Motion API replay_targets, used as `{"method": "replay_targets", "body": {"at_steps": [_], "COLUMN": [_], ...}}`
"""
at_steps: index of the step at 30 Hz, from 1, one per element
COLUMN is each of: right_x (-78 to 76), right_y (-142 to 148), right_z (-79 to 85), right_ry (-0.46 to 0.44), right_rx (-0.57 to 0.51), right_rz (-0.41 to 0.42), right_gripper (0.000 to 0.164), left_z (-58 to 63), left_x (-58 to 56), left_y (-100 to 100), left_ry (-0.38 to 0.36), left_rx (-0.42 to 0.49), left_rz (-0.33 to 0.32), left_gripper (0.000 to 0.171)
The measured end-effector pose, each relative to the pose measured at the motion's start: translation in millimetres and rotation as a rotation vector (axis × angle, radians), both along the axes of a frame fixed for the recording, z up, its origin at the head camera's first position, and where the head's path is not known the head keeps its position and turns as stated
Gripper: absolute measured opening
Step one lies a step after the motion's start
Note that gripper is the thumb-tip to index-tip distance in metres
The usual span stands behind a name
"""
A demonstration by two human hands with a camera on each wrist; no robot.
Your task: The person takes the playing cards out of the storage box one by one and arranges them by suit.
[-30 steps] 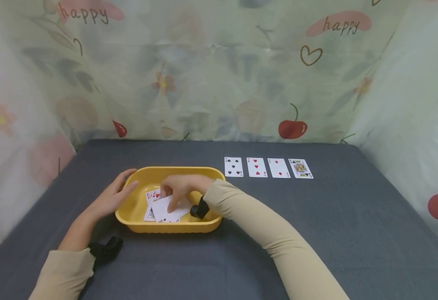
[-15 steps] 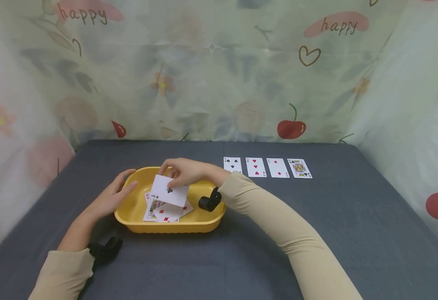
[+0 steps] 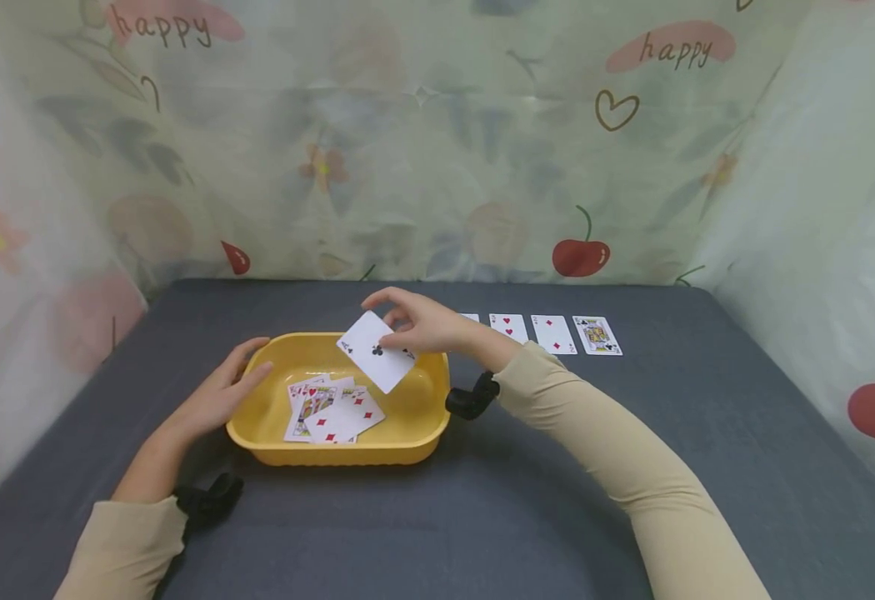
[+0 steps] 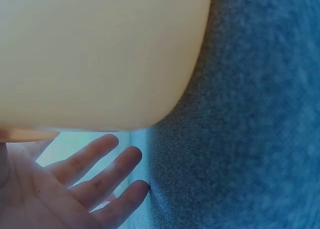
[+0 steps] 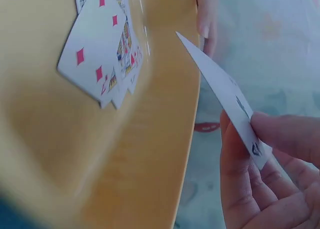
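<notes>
My right hand [image 3: 430, 323] pinches an ace of clubs [image 3: 370, 364] between thumb and fingers, tilted, above the right part of a yellow plastic tub [image 3: 332, 457]. In the right wrist view the ace [image 5: 220, 86] shows nearly edge-on. Several playing cards [image 3: 342, 415] overlap inside the tub, a diamonds card on top and court cards beneath. At the tub's left end my left hand [image 3: 220, 392] rests against the rim, thumb over the edge. The left wrist view shows its fingers [image 4: 107, 181] extended and spread beside the tub wall [image 4: 100, 59].
Behind the tub to the right, face-up cards lie in a row: a card mostly hidden by my right hand, a three of hearts [image 3: 507, 327], a two of diamonds [image 3: 554, 335] and a king [image 3: 597, 336]. Dark grey cloth [image 3: 422, 533] covers the table; a printed curtain [image 3: 422, 167] hangs behind.
My right hand has picked the ace of clubs off the pile and lifted it up and to the right, uncovering the diamonds card. The left hand has stayed at the tub's end.
</notes>
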State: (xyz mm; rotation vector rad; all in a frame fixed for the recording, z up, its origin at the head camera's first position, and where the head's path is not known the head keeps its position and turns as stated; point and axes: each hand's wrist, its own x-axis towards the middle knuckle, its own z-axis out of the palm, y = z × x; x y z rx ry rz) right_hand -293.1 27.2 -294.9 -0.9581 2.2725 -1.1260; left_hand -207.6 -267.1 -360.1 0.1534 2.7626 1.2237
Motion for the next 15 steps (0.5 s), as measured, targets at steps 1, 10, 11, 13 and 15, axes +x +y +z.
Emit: {"method": "replay_targets", "body": {"at_steps": [1, 10, 11, 13, 15], "right_x": [-0.3, -3.9, -3.4, -2.0, -0.5], "right_y": [5, 50, 55, 65, 76], "right_z": [0.1, -3.3, -3.9, -5.0, -6.1], "right_ry": [0.000, -0.036, -0.040, -0.053, -0.053], "right_rx": [-0.005, -0.047, -0.058, -0.082, -0.105], "right_rz": [-0.014, -0.154, -0.169, -0.201, -0.224], "right_gripper": [0.050, 0.047, 0.047, 0.047, 0.046], "left_z": [0.0, 0.2, 0.3, 0.4, 0.6], "left_x": [-0.1, -0.1, -0.1, -0.2, -0.2], "left_y": [0, 1, 1, 1, 1], "left_ry": [0.001, -0.003, -0.004, -0.007, -0.008], "left_rx": [0.000, -0.013, -0.013, -0.012, -0.011], "left_rz": [0.000, 0.004, 0.004, 0.004, 0.005], "left_gripper": [0.067, 0.068, 0.068, 0.068, 0.069]}}
